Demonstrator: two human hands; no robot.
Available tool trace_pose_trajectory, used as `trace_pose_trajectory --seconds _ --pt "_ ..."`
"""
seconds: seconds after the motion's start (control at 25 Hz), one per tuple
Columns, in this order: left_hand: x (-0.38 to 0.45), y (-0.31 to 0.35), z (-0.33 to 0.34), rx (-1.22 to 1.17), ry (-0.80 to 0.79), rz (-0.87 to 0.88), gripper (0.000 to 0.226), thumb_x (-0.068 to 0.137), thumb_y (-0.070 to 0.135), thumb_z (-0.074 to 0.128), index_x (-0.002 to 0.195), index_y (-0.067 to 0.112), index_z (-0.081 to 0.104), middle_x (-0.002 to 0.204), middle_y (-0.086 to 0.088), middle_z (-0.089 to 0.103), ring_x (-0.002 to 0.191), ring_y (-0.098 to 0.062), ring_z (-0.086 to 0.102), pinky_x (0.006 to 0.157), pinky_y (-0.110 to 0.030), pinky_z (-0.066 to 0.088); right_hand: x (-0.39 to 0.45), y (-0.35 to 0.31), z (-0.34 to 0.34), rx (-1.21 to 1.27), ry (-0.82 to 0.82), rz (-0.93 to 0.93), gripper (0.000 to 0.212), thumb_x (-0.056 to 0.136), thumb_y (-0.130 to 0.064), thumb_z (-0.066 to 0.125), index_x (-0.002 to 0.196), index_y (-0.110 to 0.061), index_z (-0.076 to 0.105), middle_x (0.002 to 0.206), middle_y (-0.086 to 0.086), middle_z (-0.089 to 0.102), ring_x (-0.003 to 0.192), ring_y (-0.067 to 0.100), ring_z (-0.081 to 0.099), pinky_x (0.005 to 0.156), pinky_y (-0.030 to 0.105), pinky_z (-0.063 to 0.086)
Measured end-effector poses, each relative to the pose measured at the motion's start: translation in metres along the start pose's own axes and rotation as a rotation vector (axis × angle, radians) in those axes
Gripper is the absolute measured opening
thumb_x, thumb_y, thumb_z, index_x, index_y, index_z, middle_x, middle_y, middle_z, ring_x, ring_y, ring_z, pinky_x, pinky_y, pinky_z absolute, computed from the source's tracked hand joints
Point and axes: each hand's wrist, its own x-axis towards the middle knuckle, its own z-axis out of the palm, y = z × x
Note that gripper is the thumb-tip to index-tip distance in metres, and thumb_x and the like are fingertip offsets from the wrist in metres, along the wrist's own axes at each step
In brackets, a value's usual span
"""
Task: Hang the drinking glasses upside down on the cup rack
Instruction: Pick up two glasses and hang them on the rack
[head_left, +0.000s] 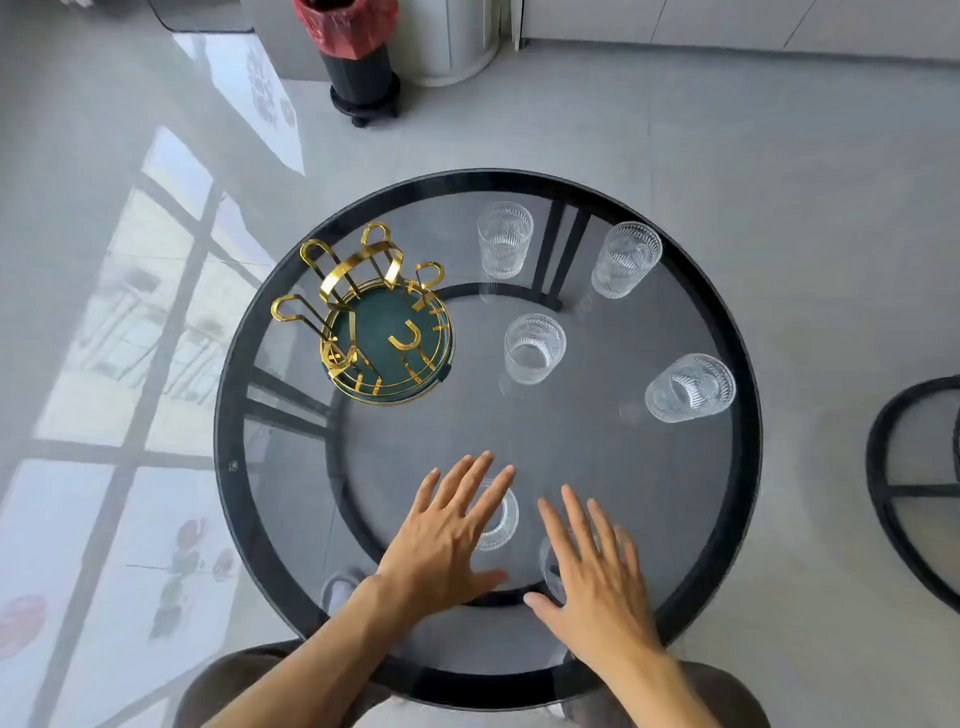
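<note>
A gold cup rack (387, 322) with a dark green base stands on the left of the round glass table (748, 431), its hooks bare. Several ribbed clear drinking glasses stand upright: one at the back (505, 240), one back right (626, 260), one in the middle (534, 349), one at the right (691, 388). My left hand (447, 535) hovers flat, fingers spread, over a near glass (500, 519) and partly hides it. My right hand (592, 566), also spread, covers most of another near glass (550, 566). Neither hand grips anything.
A black bin with a red liner (358, 57) stands on the floor behind the table. A second round table's edge (883, 483) shows at the right. My knees are below the table's near rim.
</note>
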Motion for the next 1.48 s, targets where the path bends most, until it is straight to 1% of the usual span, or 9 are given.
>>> trace_pose_trajectory --seconds 0.08,0.2,0.4,0.56,0.84,1.0,1.12,1.24,1.48 --pt "0.017 -0.004 0.018 0.037 0.107 0.093 0.099 0.084 0.065 0.055 0.155 0.033 -0.005 0.165 -0.002 0.007 0.150 -0.028 0.017 0.121 -0.040 0.008 0.011 0.004 0.017 0.077 0.200 -0.023 0.099 0.075 -0.062 0.063 0.154 -0.020 0.019 0.161 0.010 0.016 0.139 0.039 0.034 0.103 0.052 0.039" --pt "0.033 -0.014 0.045 0.079 0.392 0.192 0.084 0.082 0.053 0.066 0.152 0.021 0.033 0.146 -0.008 0.049 0.122 -0.029 0.052 0.102 -0.040 0.046 0.031 0.010 0.043 0.080 0.523 -0.116 0.087 0.076 -0.059 0.058 0.150 -0.022 0.030 0.155 0.006 0.037 0.133 0.031 0.044 0.096 0.044 0.046" --pt "0.037 -0.022 0.073 0.121 0.594 0.211 0.077 0.077 0.054 0.065 0.144 0.022 0.044 0.134 -0.001 0.053 0.104 -0.022 0.052 0.088 -0.028 0.045 0.047 0.010 0.063 0.062 0.772 -0.174 0.070 0.074 -0.051 0.060 0.137 -0.024 0.047 0.140 -0.007 0.054 0.116 0.023 0.054 0.082 0.039 0.051" --pt "0.030 -0.015 0.078 0.217 0.595 0.155 0.079 0.071 0.057 0.068 0.139 0.029 0.040 0.131 0.004 0.050 0.102 -0.022 0.051 0.073 -0.029 0.049 0.043 0.007 0.067 -0.020 0.779 -0.147 0.060 0.072 -0.055 0.058 0.128 -0.033 0.053 0.138 -0.018 0.052 0.111 0.016 0.052 0.073 0.031 0.047" --pt "0.008 -0.004 0.078 0.141 0.495 0.098 0.092 0.073 0.044 0.072 0.149 0.031 0.020 0.138 -0.003 0.037 0.114 -0.029 0.043 0.083 -0.041 0.053 0.036 -0.005 0.069 0.058 0.711 -0.129 0.066 0.069 -0.058 0.059 0.131 -0.040 0.043 0.136 -0.025 0.043 0.116 0.016 0.045 0.075 0.030 0.036" --pt "0.002 -0.010 0.089 0.058 0.616 0.079 0.095 0.072 0.051 0.074 0.151 0.035 0.025 0.134 -0.002 0.040 0.109 -0.030 0.054 0.083 -0.042 0.053 0.033 0.001 0.076 0.432 0.823 -0.364 0.081 0.062 -0.041 0.077 0.136 -0.034 0.046 0.141 -0.017 0.044 0.122 0.012 0.050 0.094 0.029 0.044" --pt "-0.002 -0.016 0.109 -0.291 0.747 0.053 0.104 0.063 0.050 0.081 0.150 0.036 0.026 0.123 0.007 0.053 0.104 -0.018 0.059 0.083 -0.028 0.047 0.027 0.017 0.106 0.821 0.799 -0.369 0.096 0.058 -0.038 0.087 0.139 -0.044 0.037 0.140 -0.019 0.046 0.122 0.003 0.051 0.098 0.021 0.041" --pt "-0.001 -0.022 0.129 -0.804 0.673 -0.031 0.117 0.054 0.043 0.086 0.147 0.051 0.016 0.117 0.016 0.060 0.110 -0.005 0.056 0.092 -0.023 0.046 0.032 0.024 0.140 0.982 0.726 -0.211 0.096 0.054 -0.040 0.088 0.131 -0.058 0.034 0.126 -0.026 0.059 0.115 -0.005 0.054 0.088 0.015 0.040" --pt "0.006 -0.023 0.144 -0.915 0.806 -0.008 0.073 0.055 0.037 0.088 0.116 0.047 0.049 0.109 0.022 0.067 0.106 -0.001 0.062 0.087 -0.019 0.048 0.055 0.018 0.134 0.920 0.776 -0.158 0.074 0.042 -0.048 0.086 0.105 -0.058 0.049 0.103 -0.041 0.061 0.090 -0.012 0.060 0.071 0.015 0.045"
